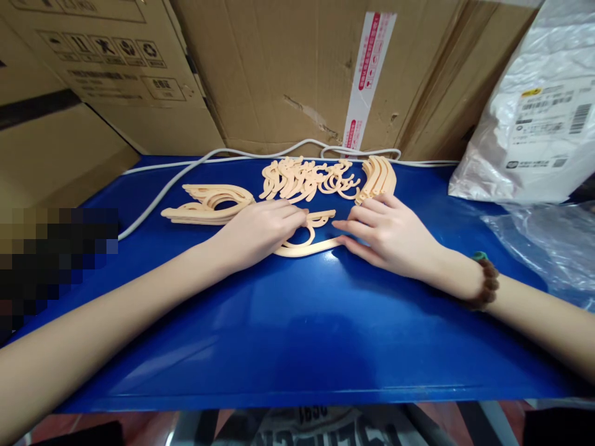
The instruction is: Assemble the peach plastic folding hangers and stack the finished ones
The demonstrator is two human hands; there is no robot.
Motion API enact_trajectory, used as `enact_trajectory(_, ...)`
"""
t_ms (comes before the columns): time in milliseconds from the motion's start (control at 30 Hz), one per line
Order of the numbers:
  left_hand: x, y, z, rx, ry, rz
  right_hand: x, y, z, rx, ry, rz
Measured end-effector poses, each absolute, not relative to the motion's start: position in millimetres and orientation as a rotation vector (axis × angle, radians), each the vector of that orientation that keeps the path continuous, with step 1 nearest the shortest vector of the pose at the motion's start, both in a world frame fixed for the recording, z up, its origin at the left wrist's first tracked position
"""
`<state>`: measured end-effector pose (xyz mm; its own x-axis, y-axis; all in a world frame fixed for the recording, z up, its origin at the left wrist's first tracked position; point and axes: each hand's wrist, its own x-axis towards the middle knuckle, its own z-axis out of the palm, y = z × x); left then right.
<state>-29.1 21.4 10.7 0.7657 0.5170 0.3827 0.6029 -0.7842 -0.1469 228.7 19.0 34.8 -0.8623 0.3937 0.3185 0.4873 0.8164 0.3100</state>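
Note:
A peach-coloured plastic clothes hanger (312, 249) lies on the blue table in front of me, with a curved lower arm, a round hook part and a short upper piece visible. My left hand (263, 229) is closed over its left side and hides that part. My right hand (388, 234) has its thumb and fingertips at the right end of the curved arm, pinching or pressing it. Left of my left hand is a stack of similar hanger pieces (204, 214). Behind the hands lie a pile of loose hooks (302, 179) and a row of curved arms (379, 176).
Cardboard boxes (279, 74) stand along the back of the blue table (316, 334). A white cable (171, 183) runs along the rear. At the right are a white parcel bag (520, 136) and clear plastic film (548, 248). A blurred-out dark area covers the left edge.

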Motion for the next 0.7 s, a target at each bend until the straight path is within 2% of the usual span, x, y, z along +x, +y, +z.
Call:
enact_trajectory(300, -29, 24, 11, -2.722, -0.907, -0.583, 214, 73, 57, -0.93, -2.797, -0.731)
enact_trajectory(700, -20, 6, 14, -2.863, -1.036, -0.761, 173, 126, 50, -1.004, -2.839, -0.711)
